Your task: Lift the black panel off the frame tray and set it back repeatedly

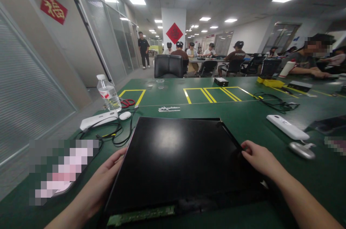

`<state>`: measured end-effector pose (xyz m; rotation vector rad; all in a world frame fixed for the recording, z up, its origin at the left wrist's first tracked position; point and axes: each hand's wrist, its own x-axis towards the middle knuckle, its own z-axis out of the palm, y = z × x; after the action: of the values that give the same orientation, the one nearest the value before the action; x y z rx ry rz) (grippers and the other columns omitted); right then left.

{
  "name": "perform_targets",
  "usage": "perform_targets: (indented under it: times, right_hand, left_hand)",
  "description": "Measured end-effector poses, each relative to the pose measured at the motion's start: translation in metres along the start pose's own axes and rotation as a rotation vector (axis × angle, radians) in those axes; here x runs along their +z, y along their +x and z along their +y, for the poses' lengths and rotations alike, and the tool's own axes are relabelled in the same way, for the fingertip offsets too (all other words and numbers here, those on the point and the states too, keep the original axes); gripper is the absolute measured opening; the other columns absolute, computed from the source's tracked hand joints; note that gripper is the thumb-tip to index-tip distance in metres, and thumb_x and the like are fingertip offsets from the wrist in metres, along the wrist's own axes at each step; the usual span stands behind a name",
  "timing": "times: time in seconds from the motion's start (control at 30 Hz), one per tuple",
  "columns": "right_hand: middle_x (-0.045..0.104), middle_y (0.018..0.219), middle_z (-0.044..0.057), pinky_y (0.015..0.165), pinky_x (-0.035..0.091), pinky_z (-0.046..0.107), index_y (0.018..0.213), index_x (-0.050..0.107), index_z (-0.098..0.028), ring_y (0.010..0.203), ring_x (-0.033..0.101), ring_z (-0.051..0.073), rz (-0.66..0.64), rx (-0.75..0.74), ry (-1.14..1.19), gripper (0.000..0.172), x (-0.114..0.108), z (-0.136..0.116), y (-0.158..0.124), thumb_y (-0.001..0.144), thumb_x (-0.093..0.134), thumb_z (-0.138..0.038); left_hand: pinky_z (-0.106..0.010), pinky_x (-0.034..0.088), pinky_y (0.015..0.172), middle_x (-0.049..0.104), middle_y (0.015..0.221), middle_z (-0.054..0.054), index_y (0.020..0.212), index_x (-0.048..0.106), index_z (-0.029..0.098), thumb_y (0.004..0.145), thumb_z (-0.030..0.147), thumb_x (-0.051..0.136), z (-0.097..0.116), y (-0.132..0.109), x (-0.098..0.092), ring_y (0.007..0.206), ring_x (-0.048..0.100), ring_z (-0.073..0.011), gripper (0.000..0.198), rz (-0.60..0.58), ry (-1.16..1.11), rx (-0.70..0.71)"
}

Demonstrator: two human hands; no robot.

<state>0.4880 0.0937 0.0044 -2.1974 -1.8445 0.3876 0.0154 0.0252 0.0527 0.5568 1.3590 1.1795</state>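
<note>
A glossy black LCD panel (178,157) is in front of me, with a green circuit board (143,215) along its near edge. A thin black frame (231,133) shows past the panel's right and far edges; I cannot tell how the two are joined. My left hand (108,173) is closed around the panel's left edge, its fingertips partly hidden beneath. On the opposite side, my right hand (258,157) pinches the black frame between thumb and fingers.
To the left are a water bottle (109,94), red-handled scissors (127,103), a white device (98,119), a white mouse (125,115), black cables (115,133) and a phone. At right lie a white power bank (288,127) and more cables (278,102). A co-worker sits at far right.
</note>
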Motion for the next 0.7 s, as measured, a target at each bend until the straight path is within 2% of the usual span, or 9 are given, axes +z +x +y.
perform_targets:
  times: [0.17,0.37,0.53,0.7]
  right_hand:
    - [0.069,0.075,0.002,0.061,0.040,0.028,0.091,0.063,-0.022,0.068,0.064,0.018,-0.009,0.000,-0.011,0.016,-0.0012,-0.0030,-0.0007,0.081,0.051,-0.025]
    - [0.069,0.075,0.002,0.061,0.040,0.028,0.091,0.061,-0.022,0.068,0.064,0.018,-0.026,0.007,-0.031,0.015,-0.0038,-0.0063,-0.0031,0.082,0.049,-0.024]
    - [0.069,0.076,0.002,0.062,0.040,0.027,0.092,0.061,-0.022,0.069,0.064,0.018,-0.020,-0.001,-0.041,0.015,-0.0029,-0.0044,-0.0026,0.083,0.049,-0.023]
    - [0.069,0.075,0.002,0.061,0.040,0.027,0.091,0.062,-0.023,0.069,0.064,0.018,-0.017,0.001,-0.028,0.015,-0.0026,-0.0029,-0.0012,0.082,0.050,-0.025]
  left_hand:
    - [-0.031,0.060,0.060,0.082,0.083,-0.002,0.110,0.068,0.027,0.043,0.043,0.096,0.0072,-0.0045,0.0025,0.075,0.078,-0.0291,0.074,-0.023,0.037,-0.013]
    - [-0.033,0.060,0.065,0.082,0.094,-0.003,0.113,0.070,0.029,0.053,0.047,0.091,0.0065,0.0007,-0.0036,0.084,0.077,-0.0302,0.066,-0.045,0.087,-0.015]
    - [-0.035,0.061,0.068,0.081,0.103,-0.004,0.112,0.070,0.030,0.051,0.047,0.092,0.0049,0.0010,-0.0041,0.089,0.076,-0.0324,0.067,-0.030,0.096,-0.024]
    - [-0.036,0.061,0.070,0.080,0.106,-0.004,0.114,0.071,0.029,0.057,0.043,0.089,0.0062,0.0004,-0.0036,0.093,0.075,-0.0332,0.061,-0.027,0.104,-0.002]
